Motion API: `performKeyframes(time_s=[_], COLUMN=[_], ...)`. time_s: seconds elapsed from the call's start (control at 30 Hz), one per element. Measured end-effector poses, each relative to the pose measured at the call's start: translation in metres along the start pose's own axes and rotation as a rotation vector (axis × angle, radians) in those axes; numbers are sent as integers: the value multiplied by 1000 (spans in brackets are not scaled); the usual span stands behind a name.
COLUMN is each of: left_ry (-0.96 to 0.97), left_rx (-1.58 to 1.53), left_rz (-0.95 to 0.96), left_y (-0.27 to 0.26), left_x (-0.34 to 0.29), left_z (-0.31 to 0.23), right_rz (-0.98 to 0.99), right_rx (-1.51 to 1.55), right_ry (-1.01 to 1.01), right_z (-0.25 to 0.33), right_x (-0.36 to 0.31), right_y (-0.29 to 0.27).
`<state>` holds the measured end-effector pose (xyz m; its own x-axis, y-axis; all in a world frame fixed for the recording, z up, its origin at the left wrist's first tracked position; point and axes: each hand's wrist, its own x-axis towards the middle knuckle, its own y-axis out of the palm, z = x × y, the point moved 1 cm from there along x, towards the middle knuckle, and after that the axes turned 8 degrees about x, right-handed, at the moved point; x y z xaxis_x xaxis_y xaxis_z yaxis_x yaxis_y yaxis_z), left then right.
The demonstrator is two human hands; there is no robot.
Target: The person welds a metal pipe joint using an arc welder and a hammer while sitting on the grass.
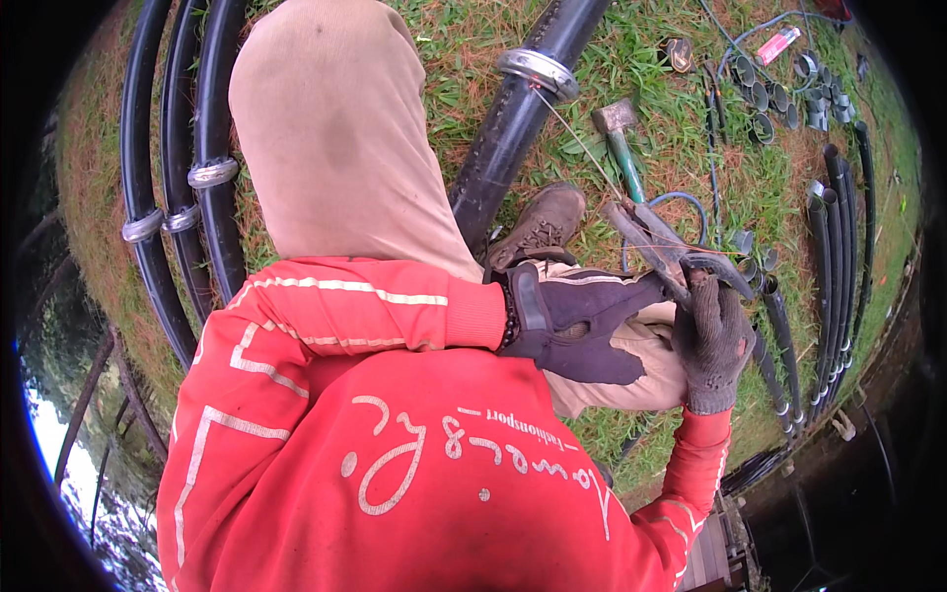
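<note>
My right hand (712, 335), in a grey-brown knit glove, is closed around a worn plier-like electrode holder (653, 242). A thin welding rod (577, 138) runs from its jaws up to a metal collar (538, 71) on a thick black pipe (508, 138). A small reddish glow shows where the rod meets the collar. My left hand (592, 316), in a torn dark glove, reaches across my leg to the holder's lower side. Its fingertips are hard to make out there, so I cannot tell whether they grip it.
A hammer (619, 128) with a green handle lies on the grass beside the pipe. Several collared black pipes (212, 118) run along the left. Short grey pipe pieces (760, 97), a blue cable (681, 197) and more black pipes (834, 266) lie to the right. My boot (545, 222) stands by the pipe.
</note>
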<state>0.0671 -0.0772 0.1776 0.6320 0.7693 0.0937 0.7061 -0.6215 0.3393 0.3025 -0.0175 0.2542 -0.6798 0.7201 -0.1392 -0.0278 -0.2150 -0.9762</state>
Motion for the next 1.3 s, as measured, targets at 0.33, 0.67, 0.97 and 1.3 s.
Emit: performKeyframes(time_s=[0.33,0.67,0.97,1.3], left_ry=[-7,58,-163,-402], left_rx=[118,222,143,149], left_rz=[5,-87,-12,29], left_y=[-3,-4,-3,14], left_x=[0,-10,12,22], left_z=[1,9,-13,-28], right_rz=[6,5,129,81], right_rx=[4,-6,38,66], right_ry=[6,-3,43,15], right_z=[1,9,1,-1], right_x=[6,13,15,-1], right_y=[-2,1,-20,-11])
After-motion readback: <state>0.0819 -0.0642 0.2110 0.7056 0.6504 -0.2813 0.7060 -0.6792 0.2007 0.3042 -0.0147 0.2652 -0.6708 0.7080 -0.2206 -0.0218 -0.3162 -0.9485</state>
